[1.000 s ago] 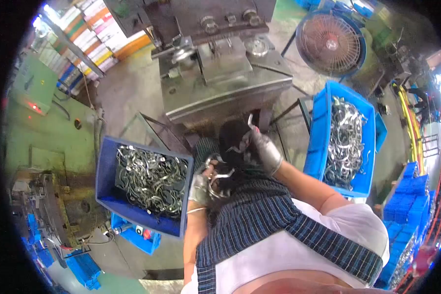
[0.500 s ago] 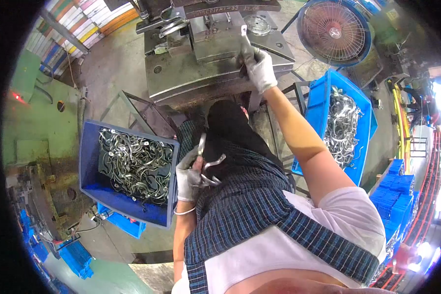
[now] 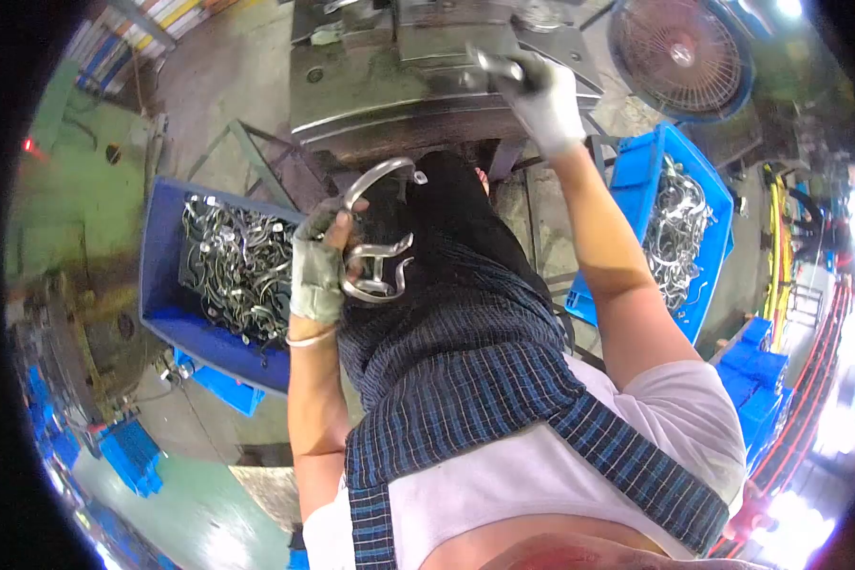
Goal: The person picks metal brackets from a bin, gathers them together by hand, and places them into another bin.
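My left hand (image 3: 319,271), in a worn white glove, is closed around several shiny curved metal pieces (image 3: 378,270) with flattened ends, above my lap. One longer bent piece (image 3: 382,177) arcs up from between thumb and fingers. At the front edge of the steel die block (image 3: 351,106), my right hand (image 3: 547,103), also gloved, grips a curved metal piece (image 3: 500,66) that is smeared by motion. Its fingertips are partly hidden behind the glove.
To the left, a dark blue bin (image 3: 161,285) holds a heap of curved metal pieces. A lighter blue crate (image 3: 627,176) with similar pieces stands right of my right arm. Beyond it is a round floor fan (image 3: 679,55). A metal stand (image 3: 256,157) rises beside the left bin.
My left hand has risen and moved left, bringing its metal pieces into fuller view. My right hand has shifted right, its piece now tilted sideways instead of upright. The camera view has shifted too.
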Available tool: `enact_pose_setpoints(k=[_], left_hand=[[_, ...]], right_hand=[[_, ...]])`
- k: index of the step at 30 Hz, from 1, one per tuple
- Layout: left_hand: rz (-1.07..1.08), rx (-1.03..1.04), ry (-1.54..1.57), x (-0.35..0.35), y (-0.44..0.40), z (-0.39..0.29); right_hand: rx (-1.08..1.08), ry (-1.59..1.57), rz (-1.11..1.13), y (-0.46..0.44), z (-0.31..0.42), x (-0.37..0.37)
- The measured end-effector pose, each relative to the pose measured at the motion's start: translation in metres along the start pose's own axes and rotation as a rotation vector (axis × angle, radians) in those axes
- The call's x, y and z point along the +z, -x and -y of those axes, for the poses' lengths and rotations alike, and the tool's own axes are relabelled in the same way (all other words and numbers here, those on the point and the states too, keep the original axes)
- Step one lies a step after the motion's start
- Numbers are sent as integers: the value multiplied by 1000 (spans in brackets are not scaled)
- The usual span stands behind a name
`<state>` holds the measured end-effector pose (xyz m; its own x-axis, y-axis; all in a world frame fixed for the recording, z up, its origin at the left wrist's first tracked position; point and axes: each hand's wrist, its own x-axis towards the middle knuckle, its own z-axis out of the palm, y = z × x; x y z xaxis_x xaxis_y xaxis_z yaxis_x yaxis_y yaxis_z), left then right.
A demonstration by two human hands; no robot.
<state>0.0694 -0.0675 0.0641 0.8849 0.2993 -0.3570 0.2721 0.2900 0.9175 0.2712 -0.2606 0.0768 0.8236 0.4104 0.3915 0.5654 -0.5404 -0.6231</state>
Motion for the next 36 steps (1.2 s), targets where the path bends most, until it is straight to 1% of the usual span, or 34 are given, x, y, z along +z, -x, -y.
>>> enact_pose_setpoints(k=[1, 3, 4, 5, 7, 8, 9, 10, 11, 13, 15, 16, 17, 18, 19, 20, 23, 24, 26, 28, 29, 30, 33, 34, 35, 36], left_hand=[[5, 4, 24, -4, -2, 0], [102, -68, 26, -18, -10, -2], [230, -66, -14, -21, -15, -5], [193, -82, -14, -16, -16, -8], [140, -109, -32, 0, -20, -17], [121, -126, 60, 3, -19, -22], [158, -154, 33, -1, -23, -17], [127, -194, -40, -8, -26, -8], [94, -234, -111, -14, -28, -1], [-72, -323, -92, -18, -25, 10], [-31, -328, 61, -15, -14, 23], [-15, -331, 108, -17, -11, 34], [0, -334, 155, -20, -8, 48], [58, -396, 264, -27, -8, 58], [58, -403, 262, -29, -4, 67], [58, -411, 263, -28, 1, 71], [40, -439, 304, -33, 7, 101], [40, -445, 302, -35, 7, 106], [2, -426, 253, -39, 6, 109], [-61, -416, 215, -46, 7, 111], [-120, -440, 162, -43, 9, 104], [-178, -465, 111, -40, 10, 97], [-10, -526, 164, -43, 17, 76], [-16, -554, 109, -44, 19, 72], [-25, -523, 95, -45, 21, 67], [-38, -492, 83, -46, 23, 62]], right_hand=[[-167, -147, 23, 7, 4, -3], [-358, -225, 320, 19, 34, -18], [-259, -132, 416, 26, 52, -14], [-299, -115, 403, 35, 58, 3], [-259, -329, 640, 45, 55, 22], [-198, -254, 737, 45, 50, 22], [-137, -181, 836, 45, 45, 21], [-42, -312, 813, 48, 34, 17], [107, -487, 722, 48, 28, 9], [406, -824, 526, 48, 17, -6], [200, -692, 371, 45, -1, -12], [161, -542, 360, 46, -1, -19], [218, -585, 407, 46, 1, -24], [273, -628, 455, 46, 3, -29], [331, -671, 504, 47, 5, -30], [184, -722, 438, 54, -1, -22], [329, -802, 624, 64, -10, -19], [456, -795, 667, 67, -7, -21], [437, -746, 583, 79, -16, -19], [493, -815, 480, 88, -18, -21], [451, -842, 513, 83, -7, -29], [483, -817, 489, 79, -3, -30], [566, -784, 424, 70, 7, -30], [560, -771, 378, 65, -1, -28], [553, -757, 332, 60, -8, -26], [524, -840, 234, 57, -9, -24]])
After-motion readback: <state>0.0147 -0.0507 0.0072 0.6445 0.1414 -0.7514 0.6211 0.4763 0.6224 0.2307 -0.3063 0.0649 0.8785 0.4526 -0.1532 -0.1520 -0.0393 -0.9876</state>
